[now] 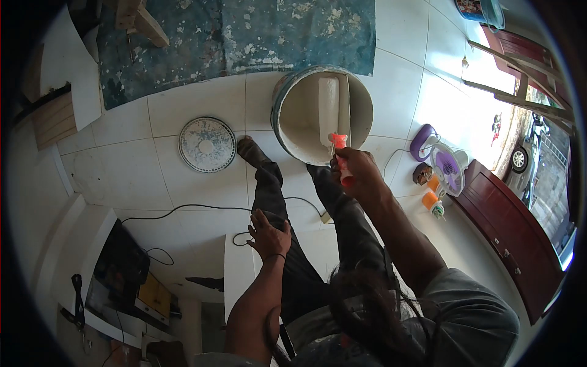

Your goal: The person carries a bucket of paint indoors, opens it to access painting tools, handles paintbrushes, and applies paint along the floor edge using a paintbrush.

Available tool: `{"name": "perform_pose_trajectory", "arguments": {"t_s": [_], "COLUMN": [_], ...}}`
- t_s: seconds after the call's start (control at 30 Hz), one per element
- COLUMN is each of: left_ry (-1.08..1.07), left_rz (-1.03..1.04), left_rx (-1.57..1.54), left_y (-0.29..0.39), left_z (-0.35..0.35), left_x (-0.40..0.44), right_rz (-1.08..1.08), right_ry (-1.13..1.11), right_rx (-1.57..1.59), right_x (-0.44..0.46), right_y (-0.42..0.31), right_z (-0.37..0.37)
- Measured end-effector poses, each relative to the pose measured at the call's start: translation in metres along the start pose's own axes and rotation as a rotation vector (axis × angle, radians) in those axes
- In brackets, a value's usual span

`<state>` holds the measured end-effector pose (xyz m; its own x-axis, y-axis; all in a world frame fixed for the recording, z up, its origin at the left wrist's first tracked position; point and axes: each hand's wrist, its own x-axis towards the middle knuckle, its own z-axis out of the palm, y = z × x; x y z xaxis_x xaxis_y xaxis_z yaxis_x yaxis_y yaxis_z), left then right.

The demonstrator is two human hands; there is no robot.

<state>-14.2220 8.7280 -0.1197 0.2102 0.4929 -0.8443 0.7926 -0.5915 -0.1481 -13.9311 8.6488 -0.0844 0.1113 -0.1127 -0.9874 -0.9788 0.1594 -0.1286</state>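
item: roller [329, 101]. pale sleeve inside the bucket, lengthwise beside an upright straight-edged panel [349, 101]; red handle [346, 174] at the near rim. whether the sleeve touches the panel or any paint: cannot tell.

item: right hand [361, 173]. fingers clenched round the handle, forearm reaching out over the right leg.

item: left hand [269, 235]. fingers spread and released, laid against the left trouser leg [269, 196]; grasps nothing.

item: bucket [277, 116]. open, on the tiles just in front of the feet, inner wall coated off-white.

item: lid [206, 145]. round, spattered, flat on the tiles, left of the bucket and apart from it.

item: cloth [244, 43]. blue-green, paint-flecked, spread beyond bucket and lid; a wooden leg [150, 27] stands at its left part.

item: cable [183, 208]. black, loose across the floor behind the lid, toward the legs.

item: fan [448, 170]. purple and white, well to the right, near a dark red panelled piece [507, 232].

step in hand, as judged: handling the roller within the bucket, one-handed. demands of a next move, as judged: a firm grip, the sleeve kept clear of rim and panel, and drips kept inside.
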Motion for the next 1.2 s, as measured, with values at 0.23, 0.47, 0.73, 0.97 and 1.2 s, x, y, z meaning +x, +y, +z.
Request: {"name": "perform_pose_trajectory", "arguments": {"t_s": [0.23,0.47,0.73,0.97,1.2], "left_ry": [0.011,0.013,0.01,0.031,0.013], "left_rz": [-0.008,0.002,0.018,0.029,0.018], "left_rx": [0.044,0.03,0.043,0.074,0.036], "left_y": [-0.005,-0.002,0.0,0.0,0.001], "left_z": [0.0,0.002,-0.005,-0.004,-0.005], "left_x": [0.001,0.0,0.004,0.007,0.002], "right_rz": [-0.095,-0.036,0.008,-0.108,-0.093], "right_ry": [0.108,-0.007,0.003,0.088,0.034], "right_rx": [-0.045,-0.007,0.029,0.01,0.01], "right_x": [0.206,0.133,0.032,0.192,0.033], "right_y": [0.021,0.022,0.006,0.019,0.014], "right_z": [0.049,0.027,-0.004,0.054,-0.011]}}
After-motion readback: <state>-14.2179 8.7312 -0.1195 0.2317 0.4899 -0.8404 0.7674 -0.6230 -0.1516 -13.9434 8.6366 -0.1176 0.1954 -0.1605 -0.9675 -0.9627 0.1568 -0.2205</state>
